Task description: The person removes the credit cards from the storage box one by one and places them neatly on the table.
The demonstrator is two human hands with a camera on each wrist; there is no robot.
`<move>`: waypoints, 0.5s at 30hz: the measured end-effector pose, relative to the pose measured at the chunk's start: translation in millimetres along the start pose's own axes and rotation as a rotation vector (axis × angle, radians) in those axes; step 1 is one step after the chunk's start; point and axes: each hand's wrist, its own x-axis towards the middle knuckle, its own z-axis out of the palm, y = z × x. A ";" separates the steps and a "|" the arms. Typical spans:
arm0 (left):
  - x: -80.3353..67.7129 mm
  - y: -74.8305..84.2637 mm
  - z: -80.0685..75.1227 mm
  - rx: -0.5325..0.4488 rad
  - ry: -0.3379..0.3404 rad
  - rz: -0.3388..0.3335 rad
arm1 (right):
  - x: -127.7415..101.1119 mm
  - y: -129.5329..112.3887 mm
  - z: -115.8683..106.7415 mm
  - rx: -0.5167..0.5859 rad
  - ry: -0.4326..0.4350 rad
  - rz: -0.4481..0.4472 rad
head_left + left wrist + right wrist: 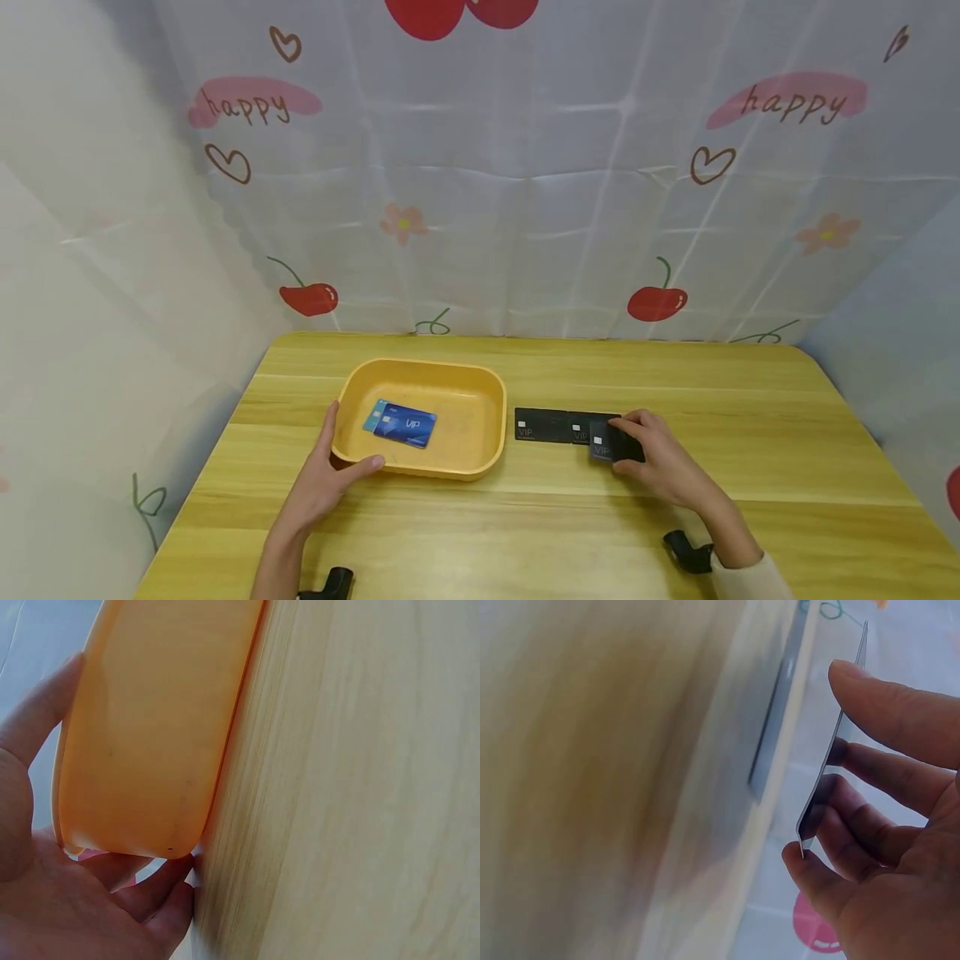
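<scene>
Tabletop (525,517) of pale wood, cherry-print curtain (525,192) behind. Yellow tray (480,454) sits left of centre; two blue cards (401,423) lie overlapped inside it. Left hand (318,483) cups the tray's near-left corner, thumb on the front rim, fingers along the left wall; the left wrist view shows the fingers curled under the tray's edge. Right of the tray, black cards (551,425) lie in an overlapping row on the tabletop. Right hand (660,462) pinches one black card (607,442) at the row's right end, thumb on one face, fingers on the other; the right wrist view shows this card edge-on, lifted clear of the wood.
</scene>
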 end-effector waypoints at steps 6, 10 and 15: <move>1.4 0.4 -0.1 -0.025 -0.004 0.003 | -7.0 13.3 -3.3 -0.009 0.005 -0.005; 1.1 0.3 -0.2 -0.013 -0.001 -0.005 | -9.7 21.9 -7.4 -0.008 0.005 0.014; -0.1 -0.4 -0.3 0.028 0.005 -0.009 | -12.8 31.3 -13.0 -0.011 0.026 0.030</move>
